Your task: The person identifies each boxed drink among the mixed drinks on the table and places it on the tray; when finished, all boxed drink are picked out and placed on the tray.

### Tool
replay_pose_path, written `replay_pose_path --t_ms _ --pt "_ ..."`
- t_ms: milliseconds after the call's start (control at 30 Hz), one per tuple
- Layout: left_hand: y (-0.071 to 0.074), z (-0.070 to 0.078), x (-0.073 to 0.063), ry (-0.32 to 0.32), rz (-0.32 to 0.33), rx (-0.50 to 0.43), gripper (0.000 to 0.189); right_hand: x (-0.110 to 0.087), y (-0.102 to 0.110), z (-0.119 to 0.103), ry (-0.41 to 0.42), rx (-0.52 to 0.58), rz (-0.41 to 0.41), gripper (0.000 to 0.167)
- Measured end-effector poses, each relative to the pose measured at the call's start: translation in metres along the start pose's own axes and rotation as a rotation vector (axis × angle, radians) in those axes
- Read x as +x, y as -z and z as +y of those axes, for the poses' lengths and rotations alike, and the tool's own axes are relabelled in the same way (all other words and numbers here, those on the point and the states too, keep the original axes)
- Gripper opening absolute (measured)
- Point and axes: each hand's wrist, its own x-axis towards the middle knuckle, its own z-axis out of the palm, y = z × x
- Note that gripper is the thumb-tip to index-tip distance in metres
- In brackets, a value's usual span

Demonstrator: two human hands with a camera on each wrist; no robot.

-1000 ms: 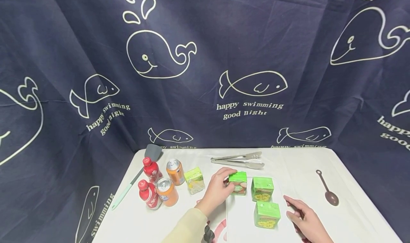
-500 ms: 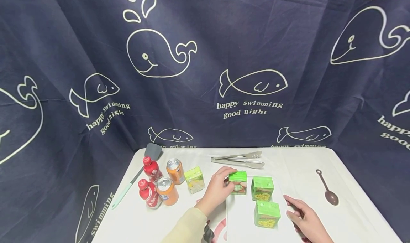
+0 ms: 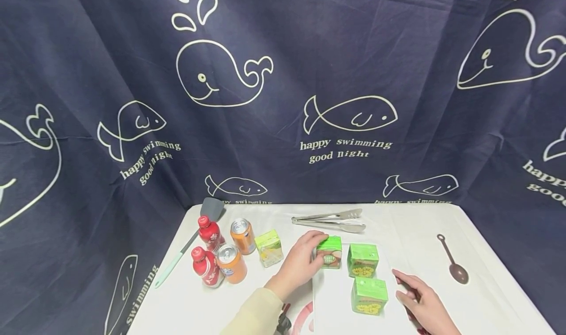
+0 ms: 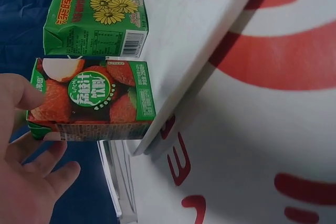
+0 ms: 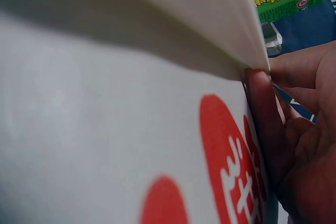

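My left hand (image 3: pixel 300 262) pinches the top end of a lychee juice carton (image 3: pixel 331 259), thumb on one side and fingers on the other. Its printed front faces the left wrist view, and its base meets the edge of a white board (image 4: pixel 194 72). On that board stand two green chrysanthemum drink cartons, one behind (image 3: pixel 362 260) and one in front (image 3: pixel 369 295). At the board's right side, my right hand (image 3: pixel 426 303) pinches the rim between thumb and fingers, as the right wrist view shows. Red printing lies on the white surface below the board.
Left of the board stand a yellow-green carton (image 3: pixel 268 249), two orange cans (image 3: pixel 232 265) and two red bottles (image 3: pixel 206 268). A spatula (image 3: pixel 177 259) lies behind the bottles. Metal tongs (image 3: pixel 329 221) lie at the back; a brown spoon (image 3: pixel 457 272) lies at the right.
Almost nothing differs. The left wrist and sleeve have shifted very slightly, while the left hand keeps its grip on the lychee carton; the right hand and other cartons stay put.
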Motion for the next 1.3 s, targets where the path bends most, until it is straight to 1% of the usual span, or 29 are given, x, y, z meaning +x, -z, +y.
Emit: replay_pose_path --t_ms 133,233,400,500,700,867,1100,1300 --pt "0.003 0.001 -0.003 -0.019 -0.033 0.076 0.057 -0.001 0.001 0.0 0.002 0.011 -0.015 0.055" --pt "0.005 0.001 -0.006 -0.031 -0.044 0.117 0.058 -0.002 0.001 0.0 -0.003 0.032 -0.02 0.054" --pt "0.012 0.0 -0.012 -0.046 -0.046 0.166 0.058 -0.002 0.001 0.0 -0.008 0.044 -0.022 0.054" --pt "0.017 -0.003 -0.016 -0.057 -0.034 0.185 0.059 -0.002 0.001 -0.001 -0.014 0.046 -0.022 0.054" --pt "0.03 -0.007 -0.024 -0.091 0.019 0.183 0.057 -0.002 0.002 -0.002 -0.027 0.04 -0.024 0.055" --pt "0.044 -0.011 -0.032 -0.115 0.077 0.218 0.055 -0.001 0.001 -0.001 -0.018 0.02 -0.023 0.055" --pt "0.068 -0.024 -0.044 -0.063 0.12 0.206 0.053 -0.001 0.0 0.0 -0.006 0.032 -0.018 0.054" --pt "0.08 -0.041 -0.057 -0.024 0.203 0.215 0.053 -0.001 0.002 0.0 0.014 0.022 -0.015 0.054"
